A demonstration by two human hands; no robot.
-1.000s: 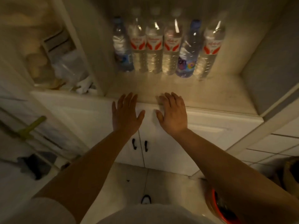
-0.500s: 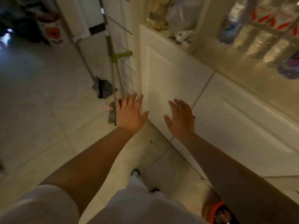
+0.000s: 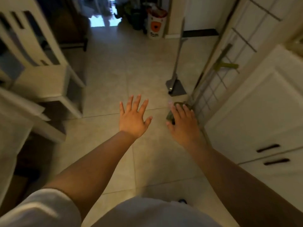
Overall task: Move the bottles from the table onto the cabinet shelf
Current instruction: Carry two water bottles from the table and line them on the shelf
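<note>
My left hand (image 3: 133,117) is held out over the tiled floor with its fingers spread, holding nothing. My right hand (image 3: 182,124) is stretched out beside it, fingers straight, also empty. The white cabinet (image 3: 255,112) with dark door handles runs along the right edge. No bottles and no shelf are in view. A white table edge (image 3: 19,104) shows at the left.
A white chair (image 3: 47,79) stands at the left by the table. A dustpan (image 3: 176,86) on a long handle and a green-headed mop (image 3: 227,66) lean near a gridded door at the right. A white bag (image 3: 155,25) stands at the far end of the floor.
The view has swung left, away from the cabinet shelf with its row of bottles, toward the open floor and the table side. Both hands stay empty and outstretched.
</note>
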